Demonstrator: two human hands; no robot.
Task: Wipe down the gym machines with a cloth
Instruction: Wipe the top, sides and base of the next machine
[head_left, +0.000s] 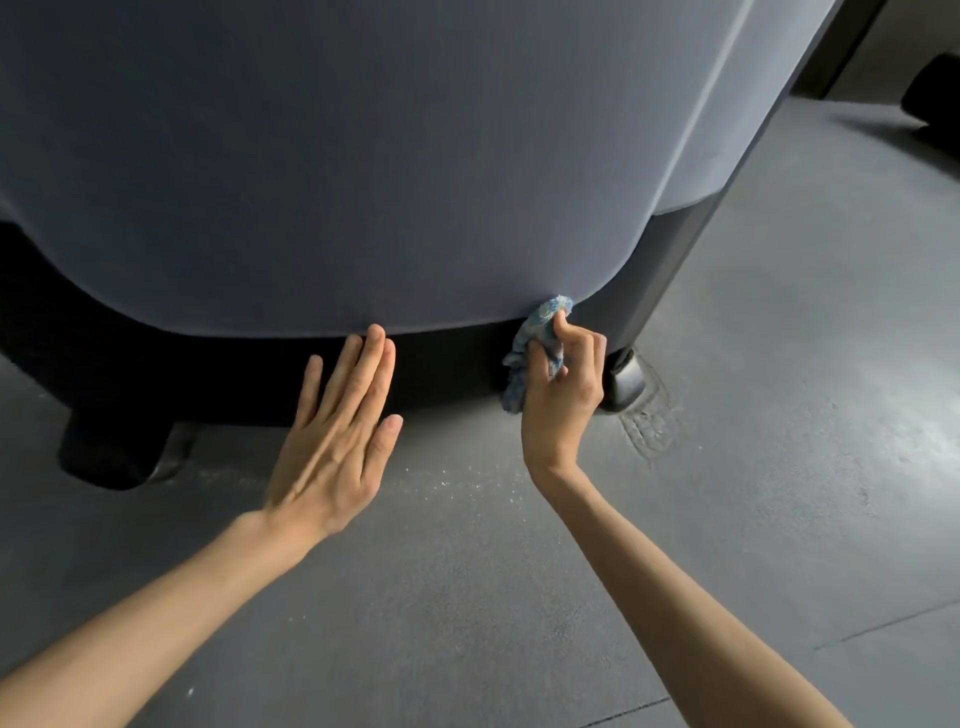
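A large grey machine housing (363, 166) fills the upper view, with a black base (447, 364) under its curved lower edge. My right hand (563, 395) grips a bunched blue cloth (535, 338) and holds its top against the lower right corner of the grey housing. My left hand (337, 431) is flat with straight fingers, its fingertips touching the housing's bottom edge to the left of the cloth.
A black rubber foot (626, 382) stands just right of my right hand, below a dark slanted frame post (670, 270). Another dark foot (111, 452) sits at lower left. Grey floor (519, 597) with white specks lies below. A dark object (935, 93) sits far right.
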